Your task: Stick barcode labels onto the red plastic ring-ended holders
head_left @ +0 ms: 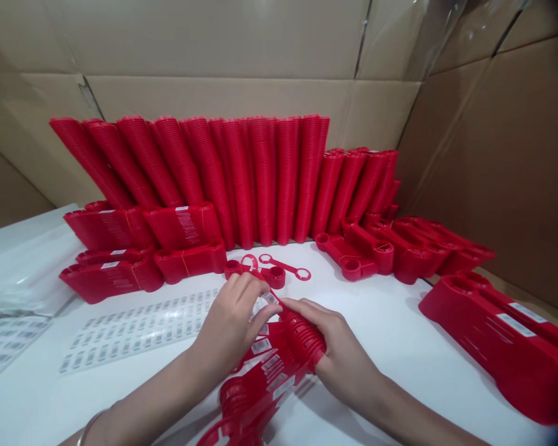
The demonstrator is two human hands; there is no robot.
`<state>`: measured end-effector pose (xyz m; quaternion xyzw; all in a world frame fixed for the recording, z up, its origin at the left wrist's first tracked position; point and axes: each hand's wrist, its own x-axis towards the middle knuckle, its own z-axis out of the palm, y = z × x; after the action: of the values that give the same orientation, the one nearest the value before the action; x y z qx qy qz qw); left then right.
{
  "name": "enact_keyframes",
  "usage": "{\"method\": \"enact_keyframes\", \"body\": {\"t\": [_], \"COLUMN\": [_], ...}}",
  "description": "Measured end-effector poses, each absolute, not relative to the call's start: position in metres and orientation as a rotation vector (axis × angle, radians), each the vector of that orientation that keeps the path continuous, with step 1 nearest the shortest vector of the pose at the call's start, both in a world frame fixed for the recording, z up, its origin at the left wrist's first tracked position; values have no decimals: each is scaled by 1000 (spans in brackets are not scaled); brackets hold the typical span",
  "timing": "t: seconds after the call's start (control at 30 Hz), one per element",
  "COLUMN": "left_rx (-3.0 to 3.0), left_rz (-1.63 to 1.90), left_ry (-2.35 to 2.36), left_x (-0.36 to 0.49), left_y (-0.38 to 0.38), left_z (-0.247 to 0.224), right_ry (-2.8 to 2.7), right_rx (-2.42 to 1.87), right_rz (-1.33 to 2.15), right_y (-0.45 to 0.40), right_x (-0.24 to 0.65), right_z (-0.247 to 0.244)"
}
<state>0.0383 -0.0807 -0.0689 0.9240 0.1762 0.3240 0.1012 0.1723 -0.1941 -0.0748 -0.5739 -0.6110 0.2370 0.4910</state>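
My right hand (328, 331) wraps around one ringed end of a fanned bundle of red plastic link pieces (302, 337), several with white barcode stickers (261, 345). Thumb and fingers of my left hand (237, 306) close on the topmost red link piece at its barcode sticker (270, 298); whether they grip the sticker or the piece is hard to tell. The bundle's other end (235, 396) spreads toward me, low in the view. Just beyond my hands, a loose red link piece (286, 266) with a ring at each end lies on the white table (376, 347).
A transparent sheet of barcode stickers (139, 328) lies left of my hands. Tall stacks of red pieces (260, 179) stand at the back against cardboard (237, 96). Banded bundles (181, 226) sit at left, and a large labelled bundle (497, 347) at right. Clear plastic bags (23, 266) lie far left.
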Motion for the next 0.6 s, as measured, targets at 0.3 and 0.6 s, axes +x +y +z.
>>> {"method": "enact_keyframes", "body": {"t": [0.3,0.6], "left_rx": [2867,2609], "left_rz": [969,208], "left_ry": [683,567], "left_x": [28,1], "left_y": [-58,-51], "left_z": [-53,-31], "right_ry": [-1555,-1683], "right_rx": [-1381,-1427], "right_rz": [589,501], "right_y": [-195,-188], "right_x": [174,186], "right_z": [-73,-77]}}
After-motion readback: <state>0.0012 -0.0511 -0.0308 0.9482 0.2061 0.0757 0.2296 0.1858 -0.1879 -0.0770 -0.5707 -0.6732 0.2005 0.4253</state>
